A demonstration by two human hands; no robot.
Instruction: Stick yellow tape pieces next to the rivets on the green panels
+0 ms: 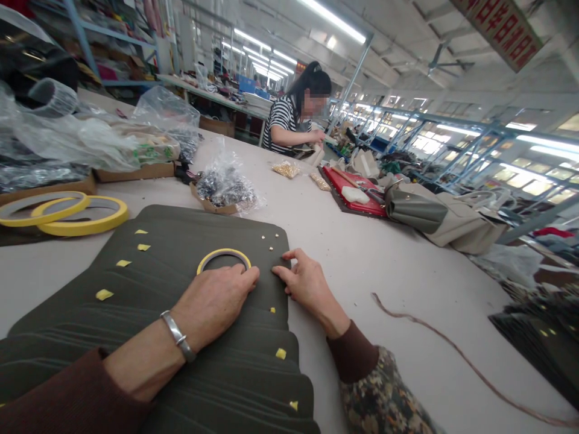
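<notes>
A stack of overlapping dark olive panels (181,235) lies before me, with small bits of yellow tape (104,295) stuck along both sides. My left hand (217,301) is closed over the near side of a small roll of yellow tape (225,252), resting above the panels; its fingertips are mostly hidden. At the right edge of the top panels is my right hand (305,283), thumb and index finger apart, the thumb tip over the panel. Nothing shows between them. Several small shiny studs (271,248) sit near the panel's far right corner.
Two large yellow tape rolls (85,217) lie at left. Beyond are a plastic bag of metal parts (224,184), small gold parts in a bag (286,170) and a red board (357,193). A brown cord (434,327) trails right. A person (294,114) works across the table.
</notes>
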